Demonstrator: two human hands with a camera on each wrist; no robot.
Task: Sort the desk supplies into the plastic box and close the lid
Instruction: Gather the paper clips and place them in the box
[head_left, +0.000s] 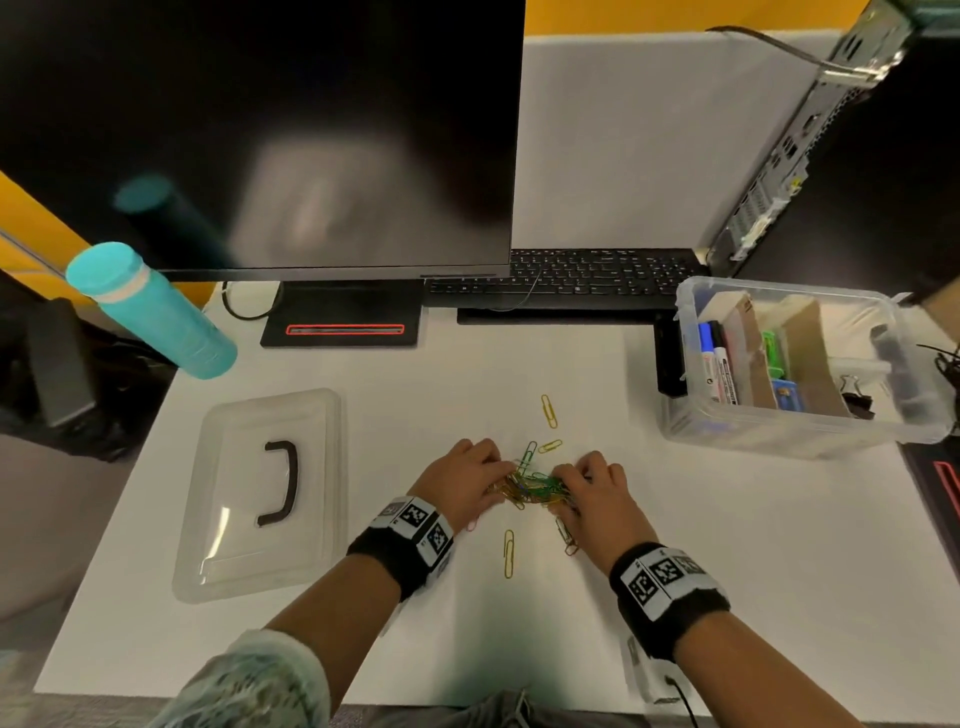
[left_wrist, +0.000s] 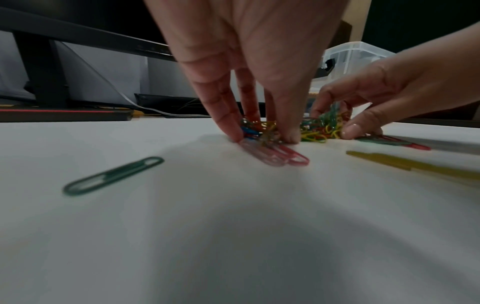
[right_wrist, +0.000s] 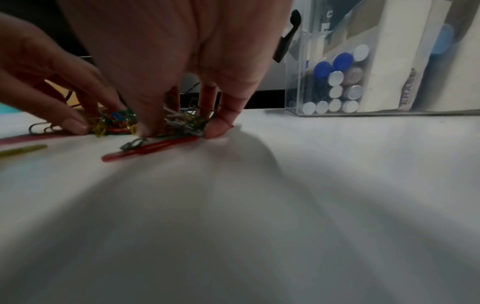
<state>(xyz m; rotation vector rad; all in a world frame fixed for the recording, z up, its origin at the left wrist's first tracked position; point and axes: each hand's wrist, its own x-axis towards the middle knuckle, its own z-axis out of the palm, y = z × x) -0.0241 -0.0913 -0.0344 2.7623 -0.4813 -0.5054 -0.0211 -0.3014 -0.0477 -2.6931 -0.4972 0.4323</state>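
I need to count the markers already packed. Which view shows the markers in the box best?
The right wrist view: the markers show end-on through the plastic box wall. The head view shows few, from above; the left wrist view shows none.

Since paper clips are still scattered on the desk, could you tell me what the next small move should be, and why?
Probably draw both hands together and lift the heap. The left hand and right hand flank the paper clip pile, fingertips on the desk. The plastic box stands open to the right, its lid off. Stray clips, like the yellow one, would remain for another pass.
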